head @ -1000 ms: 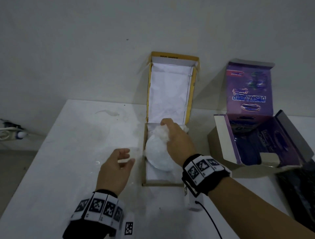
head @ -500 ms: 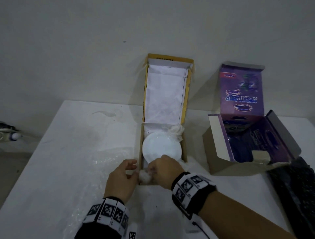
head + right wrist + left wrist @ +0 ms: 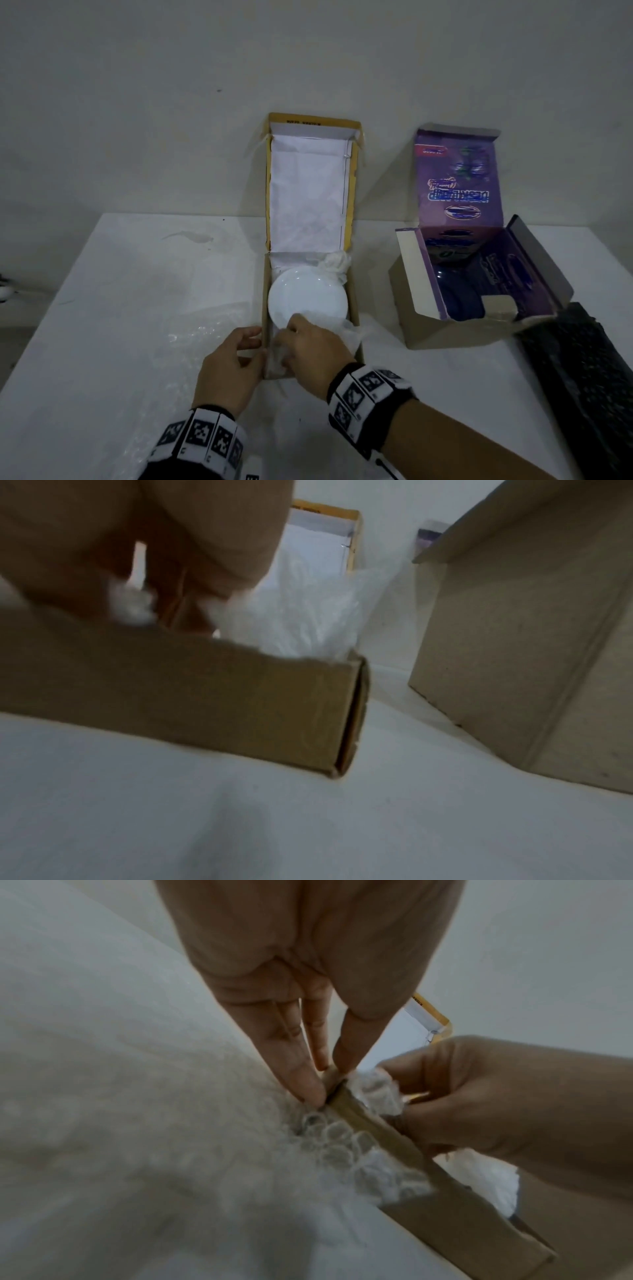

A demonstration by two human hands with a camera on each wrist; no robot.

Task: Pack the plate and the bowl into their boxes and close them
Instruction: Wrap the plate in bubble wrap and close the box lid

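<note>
Plate [image 3: 307, 297] looks hard, slick, breakable: lift under its rim. Your right hand [image 3: 313, 347] pinches padding [image 3: 375, 1093]; left hand [image 3: 230, 365] pinches the box [image 3: 354, 310] edge.

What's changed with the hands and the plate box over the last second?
The right hand came back from the box's far end to its near end, uncovering the white plate, and now pinches bubble wrap there. The left hand moved up to pinch the yellow box's near corner. The purple box stayed open.
</note>
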